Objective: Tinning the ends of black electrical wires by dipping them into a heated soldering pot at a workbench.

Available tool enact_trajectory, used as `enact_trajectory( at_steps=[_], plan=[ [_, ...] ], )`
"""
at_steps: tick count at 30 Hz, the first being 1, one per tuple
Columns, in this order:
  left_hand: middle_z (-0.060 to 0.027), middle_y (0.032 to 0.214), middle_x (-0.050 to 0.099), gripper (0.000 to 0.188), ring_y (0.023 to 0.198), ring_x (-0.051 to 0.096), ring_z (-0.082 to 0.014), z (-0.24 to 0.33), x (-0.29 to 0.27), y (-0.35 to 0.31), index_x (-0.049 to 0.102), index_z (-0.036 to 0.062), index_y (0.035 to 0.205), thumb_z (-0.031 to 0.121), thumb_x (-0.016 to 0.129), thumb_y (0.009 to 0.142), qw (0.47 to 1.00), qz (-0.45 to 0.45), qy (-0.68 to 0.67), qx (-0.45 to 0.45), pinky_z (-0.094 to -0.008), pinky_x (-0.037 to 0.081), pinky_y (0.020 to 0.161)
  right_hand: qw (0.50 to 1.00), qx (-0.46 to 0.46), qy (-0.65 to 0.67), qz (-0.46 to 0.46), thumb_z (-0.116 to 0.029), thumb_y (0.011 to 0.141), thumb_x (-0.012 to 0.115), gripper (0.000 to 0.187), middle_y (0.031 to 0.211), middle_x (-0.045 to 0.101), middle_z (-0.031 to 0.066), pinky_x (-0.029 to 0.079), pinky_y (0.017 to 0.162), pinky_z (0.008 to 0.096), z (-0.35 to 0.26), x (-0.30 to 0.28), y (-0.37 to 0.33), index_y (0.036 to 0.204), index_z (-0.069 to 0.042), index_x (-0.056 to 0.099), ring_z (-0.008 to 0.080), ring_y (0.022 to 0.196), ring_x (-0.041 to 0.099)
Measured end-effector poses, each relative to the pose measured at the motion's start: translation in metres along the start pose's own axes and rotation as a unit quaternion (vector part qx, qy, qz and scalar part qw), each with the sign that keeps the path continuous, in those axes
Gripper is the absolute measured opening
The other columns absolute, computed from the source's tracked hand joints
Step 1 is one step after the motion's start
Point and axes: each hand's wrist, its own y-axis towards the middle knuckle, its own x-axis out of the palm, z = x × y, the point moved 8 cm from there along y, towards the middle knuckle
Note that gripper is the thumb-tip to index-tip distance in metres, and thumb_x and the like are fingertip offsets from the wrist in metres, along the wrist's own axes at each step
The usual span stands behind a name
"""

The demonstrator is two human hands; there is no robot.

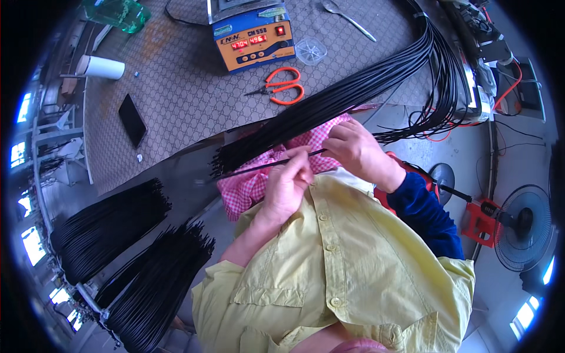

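Over my lap, a thin black cable runs between my hands, its far-left end sticking out past my left hand. My left hand pinches it with bent fingertips. Higher and to the right, my right hand has its fingers curled round the cable's other part. Just beyond both hands lies a thick bundle of black cables, stretching from the table's upper right down to cut ends near my lap. Under the bundle shows a pink checked cloth.
Orange-handled scissors, a blue and orange device with a red display, a clear round plastic piece, a spoon, a phone and a white cylinder sit on the patterned table. Two hanging cable bundles are left; a fan stands right.
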Motion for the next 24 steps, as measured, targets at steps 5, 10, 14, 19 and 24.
enact_trajectory(
  at_steps=[5, 10, 14, 19, 24],
  plan=[
    [0.0027, 0.056, 0.041, 0.015, 0.05, 0.035, -0.0046, 0.081, -0.014, -0.02, 0.055, 0.0019, 0.091, 0.015, 0.051, 0.086, 0.973, 0.044, 0.073, 0.216, -0.0187, 0.029, 0.047, 0.989, 0.063, 0.079, -0.111, -0.011, 0.067, 0.062, 0.012, 0.065, 0.05, 0.0113, 0.041, 0.056, 0.0376, 0.033, 0.007, -0.022, 0.069, -0.001, 0.055, 0.0304, 0.064, 0.051],
    [0.002, 0.059, 0.045, 0.015, 0.051, 0.039, -0.0049, 0.087, -0.006, -0.023, 0.057, 0.0001, 0.092, 0.013, 0.052, 0.086, 0.958, 0.037, 0.168, 0.229, -0.018, 0.031, 0.047, 0.951, 0.117, 0.242, -0.157, -0.009, 0.07, 0.064, 0.017, 0.072, 0.056, 0.0102, 0.044, 0.059, 0.0309, 0.019, 0.029, -0.007, 0.082, 0.001, 0.057, 0.0213, 0.066, 0.056],
    [0.003, 0.059, 0.046, 0.014, 0.049, 0.039, -0.0029, 0.061, 0.002, -0.02, 0.058, 0.0019, 0.088, 0.015, 0.057, 0.083, 0.976, 0.061, 0.129, 0.163, -0.0168, 0.03, 0.044, 0.867, 0.214, 0.444, -0.068, -0.007, 0.074, 0.064, 0.015, 0.069, 0.054, 0.0058, 0.042, 0.055, 0.0235, -0.01, 0.038, 0.03, 0.083, 0.002, 0.056, 0.0088, 0.063, 0.051],
    [0.0024, 0.061, 0.044, 0.015, 0.054, 0.036, -0.0048, 0.093, 0.008, -0.026, 0.057, -0.0002, 0.093, 0.012, 0.052, 0.085, 0.966, -0.026, 0.103, 0.236, -0.0191, 0.03, 0.051, 0.88, 0.209, 0.424, -0.049, -0.005, 0.077, 0.062, 0.008, 0.065, 0.051, -0.0019, 0.037, 0.048, 0.021, 0.006, 0.036, 0.024, 0.081, 0.0, 0.056, 0.0049, 0.058, 0.047],
    [0.0015, 0.061, 0.043, 0.019, 0.056, 0.035, -0.0064, 0.101, 0.018, -0.032, 0.057, -0.0018, 0.096, 0.013, 0.052, 0.086, 0.96, -0.077, 0.128, 0.238, -0.022, 0.03, 0.055, 0.765, 0.32, 0.551, -0.098, -0.008, 0.079, 0.061, 0.008, 0.058, 0.047, -0.0031, 0.028, 0.04, 0.0186, 0.013, 0.047, 0.012, 0.077, -0.002, 0.057, 0.0022, 0.046, 0.038]
  ],
)
